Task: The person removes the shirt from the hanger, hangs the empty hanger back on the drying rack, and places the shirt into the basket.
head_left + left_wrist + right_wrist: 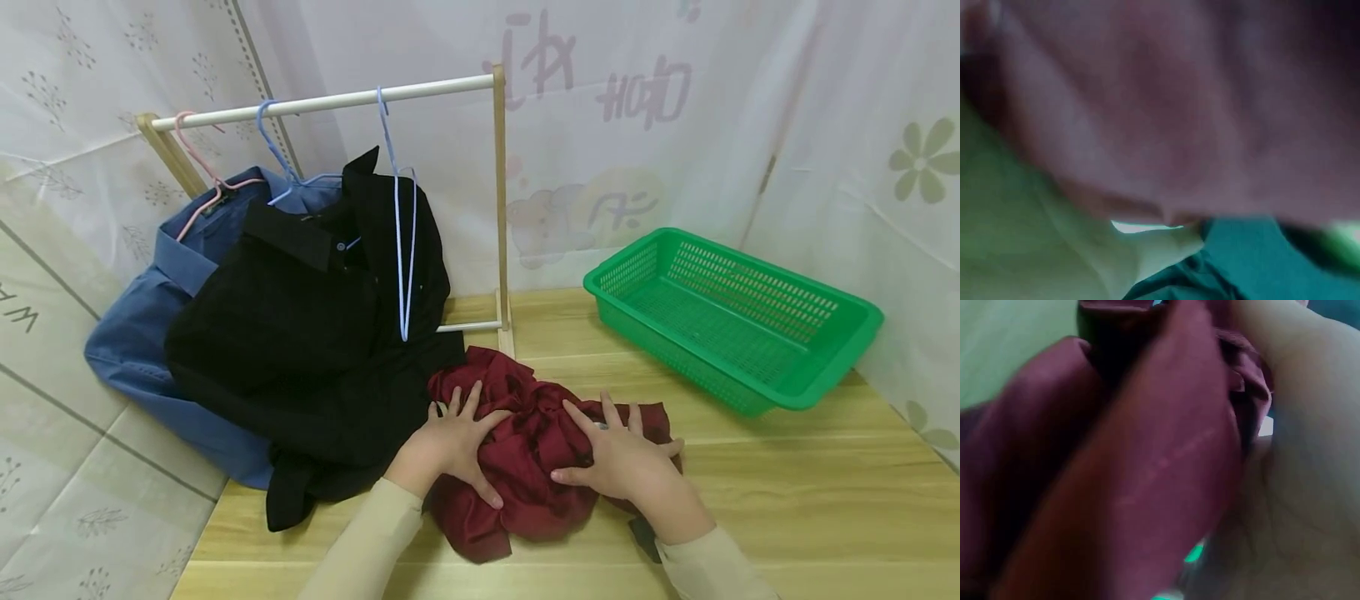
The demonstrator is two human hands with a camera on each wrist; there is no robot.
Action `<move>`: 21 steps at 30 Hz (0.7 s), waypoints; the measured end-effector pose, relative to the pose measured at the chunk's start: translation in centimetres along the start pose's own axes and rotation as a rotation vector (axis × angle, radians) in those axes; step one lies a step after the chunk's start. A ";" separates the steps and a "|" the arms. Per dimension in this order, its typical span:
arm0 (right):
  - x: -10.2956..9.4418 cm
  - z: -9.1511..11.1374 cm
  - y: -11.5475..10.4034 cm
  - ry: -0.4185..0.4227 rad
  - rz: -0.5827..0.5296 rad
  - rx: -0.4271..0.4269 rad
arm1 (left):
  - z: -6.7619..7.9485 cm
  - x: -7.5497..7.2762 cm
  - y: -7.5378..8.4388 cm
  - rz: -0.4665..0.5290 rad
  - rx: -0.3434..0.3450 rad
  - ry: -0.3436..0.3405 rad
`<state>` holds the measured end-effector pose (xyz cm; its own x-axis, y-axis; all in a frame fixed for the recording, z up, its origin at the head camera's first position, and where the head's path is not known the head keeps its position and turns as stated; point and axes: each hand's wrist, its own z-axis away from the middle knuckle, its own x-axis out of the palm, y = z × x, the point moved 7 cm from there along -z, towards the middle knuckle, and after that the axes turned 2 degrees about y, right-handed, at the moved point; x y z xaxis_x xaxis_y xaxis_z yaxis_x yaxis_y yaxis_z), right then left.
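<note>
A crumpled dark red garment lies bunched on the wooden table. My left hand rests on its left part with the fingers spread. On its right part lies my right hand, fingers also spread and fairly straight. The garment's folds hide its shape. In the right wrist view its loose, shiny cloth fills the middle beside the hand. Blurred reddish surface covers most of the left wrist view.
A rack at the back left holds a blue shirt, a black shirt and a bare blue hanger. The black shirt's hem reaches the garment. Back right, a green basket stands on the table.
</note>
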<state>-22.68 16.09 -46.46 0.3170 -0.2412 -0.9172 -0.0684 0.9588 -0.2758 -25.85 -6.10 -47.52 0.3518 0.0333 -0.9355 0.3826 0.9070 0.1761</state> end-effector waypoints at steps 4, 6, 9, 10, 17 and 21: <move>0.4 -0.4 -0.5 0.011 0.018 -0.026 | -0.4 -0.1 0.3 0.013 0.029 0.010; 0.5 -0.5 -1.1 0.045 0.024 -0.058 | -0.4 -0.3 0.7 0.003 0.052 0.041; 0.4 -0.4 -2.1 0.112 0.033 -0.110 | -0.4 -0.7 1.4 -0.010 0.089 0.099; 0.3 -0.4 -2.4 0.135 0.034 -0.126 | -0.4 -0.8 1.7 -0.002 0.101 0.119; 0.1 0.0 -4.0 0.252 0.037 -0.201 | -0.2 -1.1 2.7 0.058 0.170 0.238; -0.2 0.1 -4.6 0.316 -0.003 -0.250 | 0.0 -1.6 3.1 0.052 0.208 0.322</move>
<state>-22.31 11.73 -45.02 0.0141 -0.3156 -0.9488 -0.3081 0.9013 -0.3045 -25.25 -3.37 -45.46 0.1021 0.2372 -0.9661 0.5476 0.7973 0.2537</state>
